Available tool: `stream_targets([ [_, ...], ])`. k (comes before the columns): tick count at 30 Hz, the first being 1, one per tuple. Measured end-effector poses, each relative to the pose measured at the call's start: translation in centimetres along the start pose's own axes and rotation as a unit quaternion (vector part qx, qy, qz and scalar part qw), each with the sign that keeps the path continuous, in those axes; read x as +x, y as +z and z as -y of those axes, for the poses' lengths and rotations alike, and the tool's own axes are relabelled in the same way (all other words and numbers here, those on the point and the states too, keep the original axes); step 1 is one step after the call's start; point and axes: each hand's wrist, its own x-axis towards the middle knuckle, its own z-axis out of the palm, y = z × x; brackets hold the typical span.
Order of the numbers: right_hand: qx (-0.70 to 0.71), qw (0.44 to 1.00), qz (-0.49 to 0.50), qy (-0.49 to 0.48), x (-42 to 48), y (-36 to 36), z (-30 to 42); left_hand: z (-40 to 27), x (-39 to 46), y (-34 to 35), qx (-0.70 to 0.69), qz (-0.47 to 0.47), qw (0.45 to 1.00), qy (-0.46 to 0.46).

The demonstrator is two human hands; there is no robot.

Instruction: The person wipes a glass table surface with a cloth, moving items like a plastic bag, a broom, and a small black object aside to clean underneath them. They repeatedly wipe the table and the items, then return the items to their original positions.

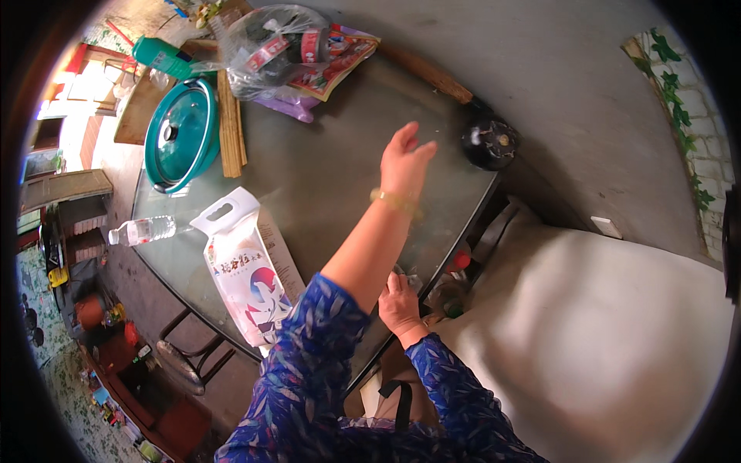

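Note:
My left hand [405,162] is stretched out over the dark glass-topped table [324,156], a bracelet on its wrist. Its fingers are apart and nothing shows between them. By the table's right edge, my right hand [399,304] has bent fingers against a bit of clear plastic [414,282]; whether it grips this is hidden. A white printed bag with a carry handle [246,272] stands left of my forearm. Beyond my left hand, at the far right corner, lies a round black object [491,143] beside a brown wooden handle [428,72].
Further left are a clear plastic bottle [151,230], a teal lidded basin [179,136] and a bundle of wooden sticks [231,127]. Plastic bags with jars [278,52] stand at the back. A grey wall [550,87] borders the far side; a white surface [608,324] lies right.

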Motion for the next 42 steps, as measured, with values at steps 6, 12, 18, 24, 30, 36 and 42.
stream_targets([
  [6,0.008,1.000,-0.001,0.005,0.4,0.1,0.9,-0.9,-10.0,-13.1,0.212,-0.047,0.963,0.162],
  [12,0.089,0.993,-0.029,0.068,1.1,-0.7,1.9,-5.4,-16.4,-24.6,0.318,-0.176,0.895,0.258],
  [18,0.335,0.934,0.022,0.119,4.9,-1.5,9.3,-5.8,-18.8,-32.3,0.339,-0.242,0.882,0.220],
  [24,0.330,0.928,0.091,0.147,8.7,-0.4,14.1,-3.5,-20.1,-37.7,0.333,-0.271,0.889,0.158],
  [30,0.207,0.968,0.106,0.099,11.1,0.4,15.9,-1.0,-20.4,-42.1,0.192,-0.261,0.946,0.009],
  [36,0.156,0.975,0.139,0.075,13.7,1.3,16.8,0.1,-19.3,-42.4,0.046,-0.218,0.975,-0.011],
  [42,0.155,0.952,0.232,0.122,15.7,2.0,16.0,-0.2,-17.0,-42.4,0.168,-0.297,0.940,0.002],
])
